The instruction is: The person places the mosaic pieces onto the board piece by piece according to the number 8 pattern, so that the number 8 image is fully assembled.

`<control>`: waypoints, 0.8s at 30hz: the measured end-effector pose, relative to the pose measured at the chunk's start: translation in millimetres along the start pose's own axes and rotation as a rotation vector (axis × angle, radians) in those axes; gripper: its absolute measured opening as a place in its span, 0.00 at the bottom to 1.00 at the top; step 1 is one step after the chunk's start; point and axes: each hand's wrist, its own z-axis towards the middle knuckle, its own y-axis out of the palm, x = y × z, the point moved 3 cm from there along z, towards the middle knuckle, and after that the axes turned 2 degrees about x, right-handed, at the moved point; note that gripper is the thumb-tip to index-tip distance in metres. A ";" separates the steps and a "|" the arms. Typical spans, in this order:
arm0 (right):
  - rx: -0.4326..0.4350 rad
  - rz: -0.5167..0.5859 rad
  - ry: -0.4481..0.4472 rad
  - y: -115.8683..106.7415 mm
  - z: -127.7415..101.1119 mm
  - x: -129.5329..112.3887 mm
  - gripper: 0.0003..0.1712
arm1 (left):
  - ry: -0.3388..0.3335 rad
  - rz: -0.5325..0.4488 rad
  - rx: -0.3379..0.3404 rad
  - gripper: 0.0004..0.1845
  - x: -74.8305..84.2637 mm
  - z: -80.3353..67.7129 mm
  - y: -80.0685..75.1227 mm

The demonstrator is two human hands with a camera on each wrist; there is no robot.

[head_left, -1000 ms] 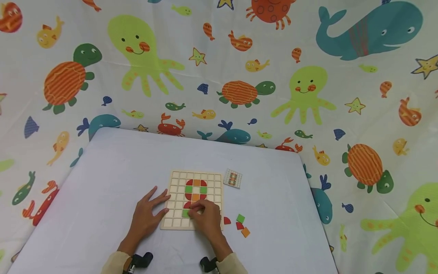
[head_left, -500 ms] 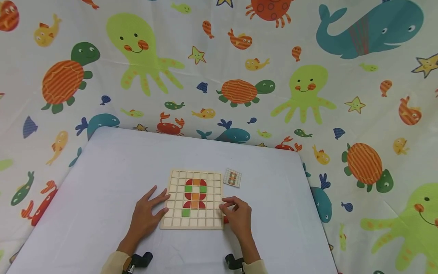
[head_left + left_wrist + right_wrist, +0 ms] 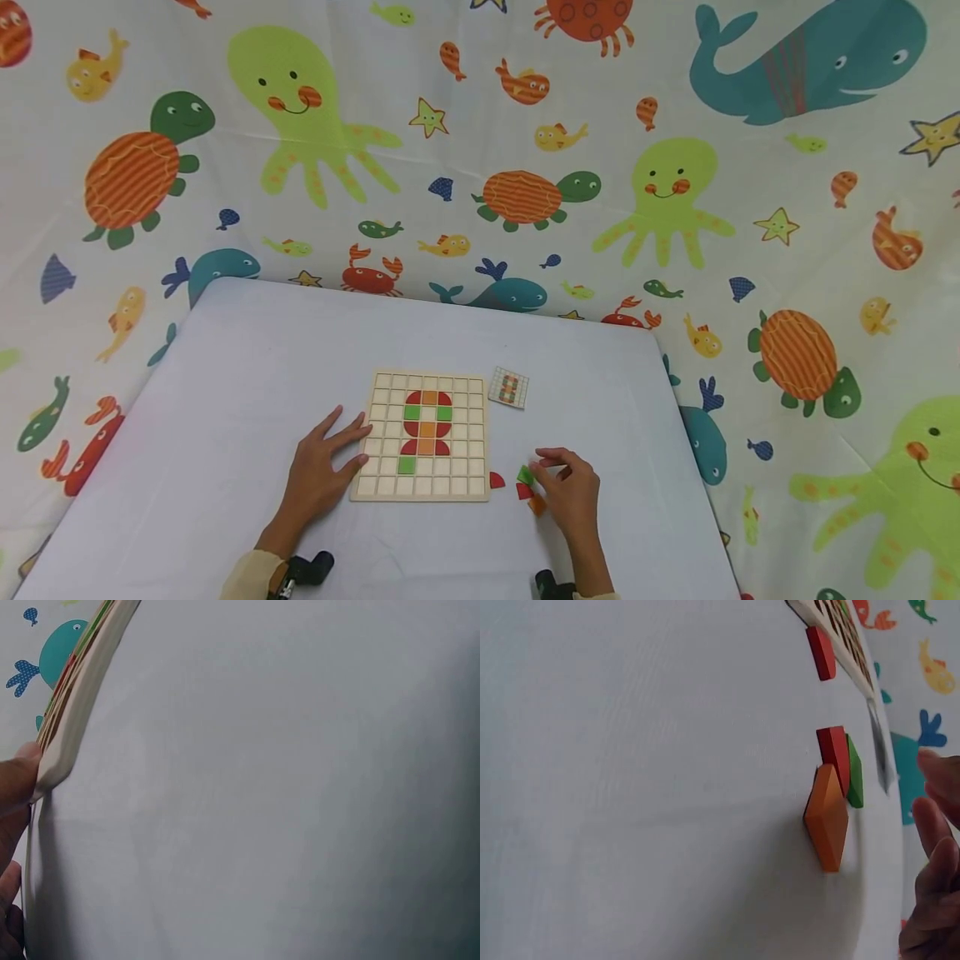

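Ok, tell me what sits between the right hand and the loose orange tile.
Nothing visible does. The right hand hovers right beside the orange tile, which lies against the red tile and green tile on the bare table.

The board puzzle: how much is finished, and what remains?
Done: the board holds red, green and orange tiles in its middle columns, with one green tile lowest. In hand: the left hand steadies the board; the right hand reaches the loose tiles. Left: four loose tiles, still to match the card.
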 end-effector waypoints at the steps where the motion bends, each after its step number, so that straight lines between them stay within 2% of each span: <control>1: -0.005 -0.007 0.006 -0.7 -0.4 2.5 0.10 | 0.001 0.002 0.001 0.28 0.4 0.0 -0.3; 9: -0.083 -0.087 0.046 4.9 -4.2 10.4 0.15 | 0.006 0.005 0.002 0.27 0.9 1.0 -0.7; 17: -0.090 -0.140 0.011 12.2 -7.2 6.5 0.12 | 0.011 0.007 -0.005 0.28 -1.2 0.7 0.6; 20: -0.103 -0.130 -0.012 14.7 -7.2 5.6 0.13 | 0.017 0.009 0.000 0.28 -0.9 0.7 0.4; 24: -0.111 -0.057 -0.039 18.3 -8.0 3.7 0.13 | 0.027 0.008 0.007 0.28 -0.2 0.8 -0.3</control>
